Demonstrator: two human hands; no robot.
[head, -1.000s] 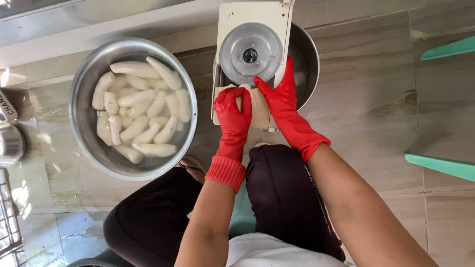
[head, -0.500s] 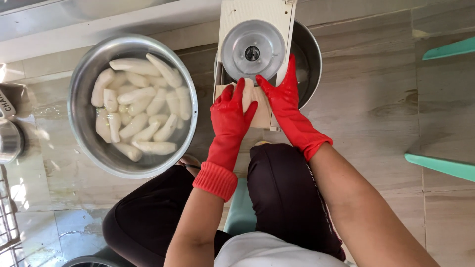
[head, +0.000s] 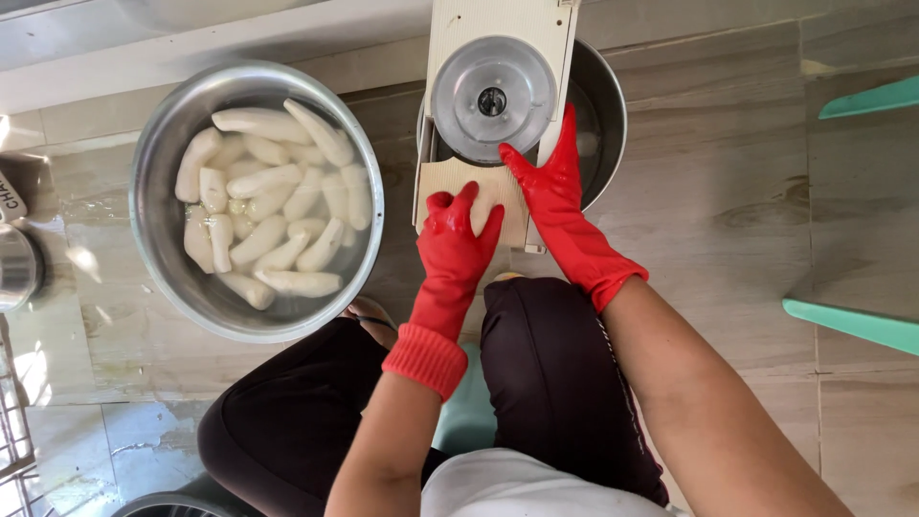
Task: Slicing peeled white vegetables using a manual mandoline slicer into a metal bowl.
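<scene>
Your left hand [head: 458, 239], in its red rubber glove, was curled closed over a pale peeled root piece [head: 481, 214], pressing it flat against the cream board of the slicer [head: 498, 38], just below the round metal disc [head: 492, 99]. Only a sliver of the piece showed between your fingers. Your right hand [head: 555, 196] lay open, fingers straight, along the right edge of the slicer body, steadying it and gripping nothing.

The piece looked firm and stiff, fairly light, and probably slick, since it matched the wet peeled roots [head: 273, 206] lying in water in the steel bowl [head: 153, 172] to your left. With wet gloves on wet flesh, a palm pressed over the top with the fingers wrapped round the sides seemed the surest hold, well back from the disc. Those roots would likely snap rather than bend.

The slicer stood across a second steel bowl [head: 603, 105], most of it hidden beneath the machine. Everything sat on the floor [head: 728, 172], wood-look tiles that looked damp near the first bowl, so footing and bowls could slide. You crouched over a teal stool [head: 469, 412], knees either side, which left little room. Teal furniture edges [head: 862, 325] stood well apart at your right, and another metal vessel [head: 14, 268] at the far left.
</scene>
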